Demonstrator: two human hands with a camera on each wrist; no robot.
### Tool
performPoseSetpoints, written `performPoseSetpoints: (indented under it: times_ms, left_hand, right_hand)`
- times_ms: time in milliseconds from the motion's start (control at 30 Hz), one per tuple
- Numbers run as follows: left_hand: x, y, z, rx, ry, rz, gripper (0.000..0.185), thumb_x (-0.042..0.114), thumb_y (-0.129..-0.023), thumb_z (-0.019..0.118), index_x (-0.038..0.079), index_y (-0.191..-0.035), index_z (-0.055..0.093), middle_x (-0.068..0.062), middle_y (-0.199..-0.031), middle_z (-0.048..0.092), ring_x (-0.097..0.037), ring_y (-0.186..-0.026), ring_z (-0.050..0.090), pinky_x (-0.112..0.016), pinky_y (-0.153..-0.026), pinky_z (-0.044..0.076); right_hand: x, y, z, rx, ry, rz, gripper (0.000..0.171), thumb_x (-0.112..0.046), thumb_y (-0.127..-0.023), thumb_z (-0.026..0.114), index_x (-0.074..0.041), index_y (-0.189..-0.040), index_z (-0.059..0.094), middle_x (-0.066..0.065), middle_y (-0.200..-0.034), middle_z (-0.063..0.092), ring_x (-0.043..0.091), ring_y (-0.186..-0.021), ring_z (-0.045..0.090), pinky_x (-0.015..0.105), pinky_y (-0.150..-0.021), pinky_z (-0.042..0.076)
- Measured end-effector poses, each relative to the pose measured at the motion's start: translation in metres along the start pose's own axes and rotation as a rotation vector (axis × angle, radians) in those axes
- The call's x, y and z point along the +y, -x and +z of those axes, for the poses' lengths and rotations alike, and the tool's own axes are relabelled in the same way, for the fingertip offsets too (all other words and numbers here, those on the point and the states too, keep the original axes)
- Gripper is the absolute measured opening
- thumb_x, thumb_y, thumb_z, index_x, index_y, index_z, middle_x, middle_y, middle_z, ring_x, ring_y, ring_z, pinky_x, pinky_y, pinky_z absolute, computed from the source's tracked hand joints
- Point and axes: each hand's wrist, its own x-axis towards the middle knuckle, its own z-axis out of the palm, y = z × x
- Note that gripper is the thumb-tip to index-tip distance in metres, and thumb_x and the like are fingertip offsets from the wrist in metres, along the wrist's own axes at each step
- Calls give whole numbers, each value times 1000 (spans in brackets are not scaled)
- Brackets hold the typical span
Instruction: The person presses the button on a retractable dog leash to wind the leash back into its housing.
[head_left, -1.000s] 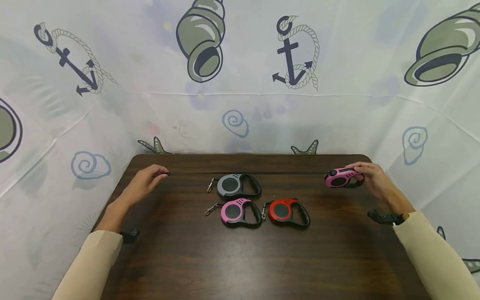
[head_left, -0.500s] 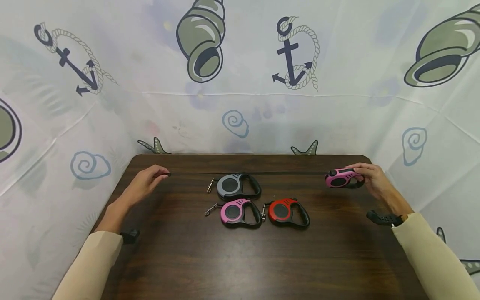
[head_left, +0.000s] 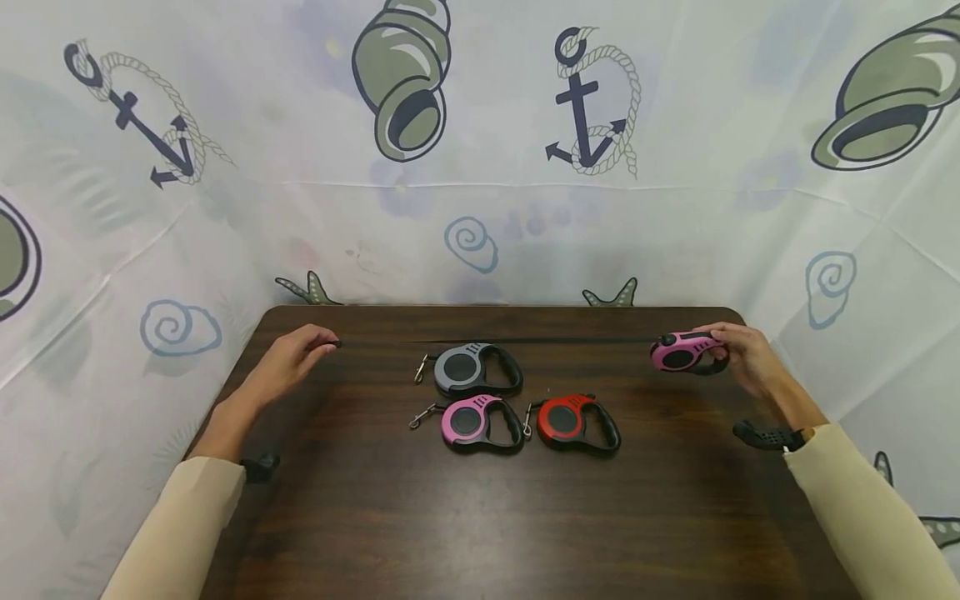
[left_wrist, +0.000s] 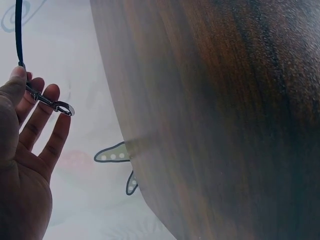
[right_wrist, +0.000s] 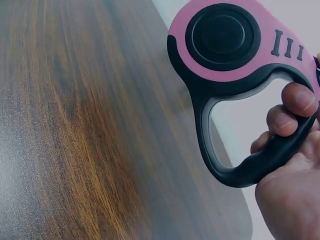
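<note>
My right hand grips the black handle of a pink retractable dog leash, held up at the table's right side. In the right wrist view, the fingers wrap through the handle loop of this pink leash. A thin dark cord runs taut from it across to my left hand. Thumb and index finger pinch the cord's end in the left wrist view, where a metal snap hook lies across the other fingers. Between the hands rest a grey leash, another pink leash and a red leash.
The dark brown wooden table has rounded far corners. A white cloth printed with shells, anchors and starfish hangs behind it and at both sides. The three lying leashes sit around the table's middle, their metal clips pointing left.
The head view has tilted very slightly. Both hands stay nearly in place with the cord stretched between them, and the three lying leashes have not moved.
</note>
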Motion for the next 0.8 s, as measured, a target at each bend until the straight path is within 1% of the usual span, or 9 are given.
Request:
performPoseSetpoints:
  times_ms: [133,233,300,400,567,700,800]
  left_hand:
    - [1,0,0,3,1,1,21,-10,-90,77,-1,-108,71,-10,-97,72,-22,-85,68,-13,-78,48]
    - [2,0,-1,4,1,-2,22,-11,-90,77,-1,-108,70,-10,-98,72,-22,-85,69,-12,-78,48]
    - [4,0,-1,2,0,-7,22,-11,-90,76,-1,-109,70,-11,-98,72,-22,-85,69,-12,-78,48]
    - [7,0,-3,-1,1,-20,19,-8,-93,75,-1,-110,70,-10,-99,72,-22,-87,69,-12,-78,48]
    - [10,1,-6,5,-4,-21,16,-5,-96,73,-1,-111,70,-10,-100,72,-22,-87,69,-11,-79,46]
    - [12,0,-6,11,-9,-2,17,-7,-95,73,-2,-110,69,-11,-98,72,-22,-86,69,-10,-78,46]
    - [13,1,-6,14,-13,10,19,-10,-92,75,-2,-109,69,-11,-97,72,-22,-85,69,-11,-78,46]
  right_hand:
    - [-1,0,0,7,11,6,34,-8,-114,42,10,-125,69,-1,-105,74,16,-86,53,27,-77,41]
    - [-2,2,1,35,22,32,30,-5,-113,46,4,-125,72,-3,-105,72,14,-87,53,26,-79,40]
    - [-3,3,3,55,30,46,27,-3,-111,50,2,-125,72,-4,-107,72,13,-89,54,26,-80,41]
    - [-5,3,6,71,71,71,25,-1,-108,56,0,-126,72,-5,-110,73,12,-93,57,24,-82,44]
    - [-8,3,10,61,120,95,25,1,-105,61,-3,-127,73,-6,-111,74,10,-97,65,21,-85,52]
    - [-9,3,13,35,103,78,25,6,-104,61,-1,-125,73,-3,-110,75,11,-96,69,23,-84,57]
    - [-10,3,15,15,109,70,25,7,-103,61,1,-125,72,-3,-110,76,11,-96,70,24,-84,58]
